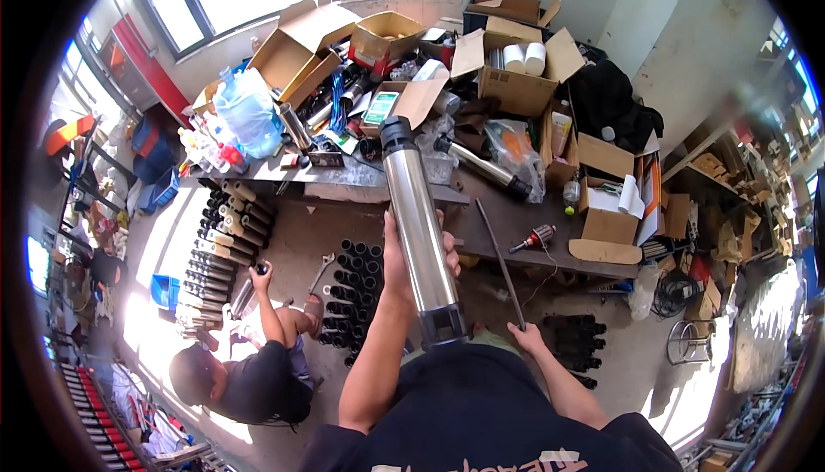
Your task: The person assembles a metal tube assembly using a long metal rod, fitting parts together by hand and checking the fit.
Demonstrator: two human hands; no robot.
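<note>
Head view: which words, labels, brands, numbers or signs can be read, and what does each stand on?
Wearer's black shirt: pale lettering, cut off at the lower edge; left unquoted.
Green-and-white packet: print too small to read.
Steel cylinder: no readable marking.

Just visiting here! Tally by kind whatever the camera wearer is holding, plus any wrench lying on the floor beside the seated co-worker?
Black-ended metal cylinder, in left hand: 1
Dark rod, in right hand: 1
Wrench: 1
Total: 3
</note>
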